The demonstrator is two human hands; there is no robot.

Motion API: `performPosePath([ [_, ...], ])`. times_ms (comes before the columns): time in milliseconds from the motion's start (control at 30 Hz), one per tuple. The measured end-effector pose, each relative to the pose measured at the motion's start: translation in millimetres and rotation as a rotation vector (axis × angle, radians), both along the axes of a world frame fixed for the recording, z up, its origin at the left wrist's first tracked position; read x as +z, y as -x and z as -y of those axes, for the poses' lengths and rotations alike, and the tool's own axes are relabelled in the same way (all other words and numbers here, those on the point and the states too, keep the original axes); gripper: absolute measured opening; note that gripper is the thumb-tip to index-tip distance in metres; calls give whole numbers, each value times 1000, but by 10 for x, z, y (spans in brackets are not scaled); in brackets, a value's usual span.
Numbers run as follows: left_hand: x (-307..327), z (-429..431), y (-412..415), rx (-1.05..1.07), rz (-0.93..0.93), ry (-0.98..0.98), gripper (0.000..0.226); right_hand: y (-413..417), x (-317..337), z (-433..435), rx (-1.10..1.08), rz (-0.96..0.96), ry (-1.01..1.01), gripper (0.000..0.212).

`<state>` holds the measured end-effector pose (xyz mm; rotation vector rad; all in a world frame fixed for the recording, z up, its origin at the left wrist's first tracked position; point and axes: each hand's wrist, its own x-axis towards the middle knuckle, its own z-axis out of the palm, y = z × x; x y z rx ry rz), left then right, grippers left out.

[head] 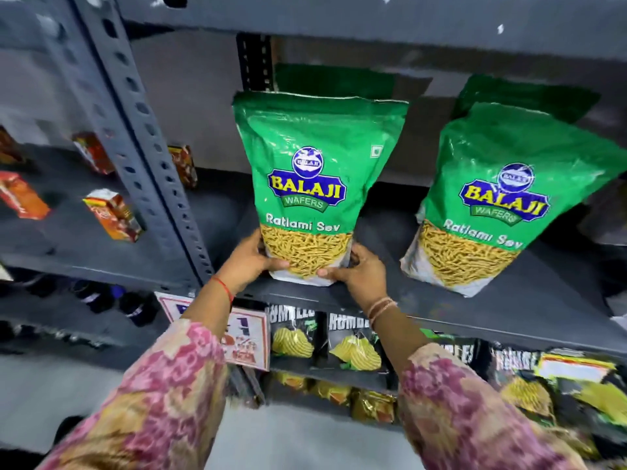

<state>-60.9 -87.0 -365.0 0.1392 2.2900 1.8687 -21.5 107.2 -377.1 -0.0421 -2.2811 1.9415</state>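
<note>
On grey steel shop shelf [543,293], green sev packet [305,184] upright, left hand [249,262] and right hand [363,273] gripping its base, fingers [271,264] curled

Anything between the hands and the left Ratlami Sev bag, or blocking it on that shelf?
Nothing visible. The left hand and right hand grip the left bag at its bottom corners. It stands upright on the grey shelf, apart from the second bag on its right; another green pack sits behind it.

Grey slotted steel shelving [146,157], grey back wall [203,106], pale floor [305,442]
</note>
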Motion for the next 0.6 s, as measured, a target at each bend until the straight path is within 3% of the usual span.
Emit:
performPosePath([
  [233, -105, 51, -27, -16, 51, 23, 71, -41, -81, 47, -33, 28, -118, 54],
  [333, -112, 28, -114, 0, 33, 18, 70, -161, -83, 62, -18, 18, -170, 83],
  [400, -150, -40, -365, 220, -88, -6, 63, -393, -174, 52, -106, -18, -219, 98],
  [467, -212, -181, -791, 532, -300, 56, 37, -702, -299, -28, -255, -75, -249, 90],
  [500, -223, -299, -998, 584, -394, 135, 25, -847, -344, -135, -334, -109, -253, 83],
  [600, -164, -810, -1247, 300, -422, 233, 21, -1038, -304, -691, -628, -232, -254, 84],
])
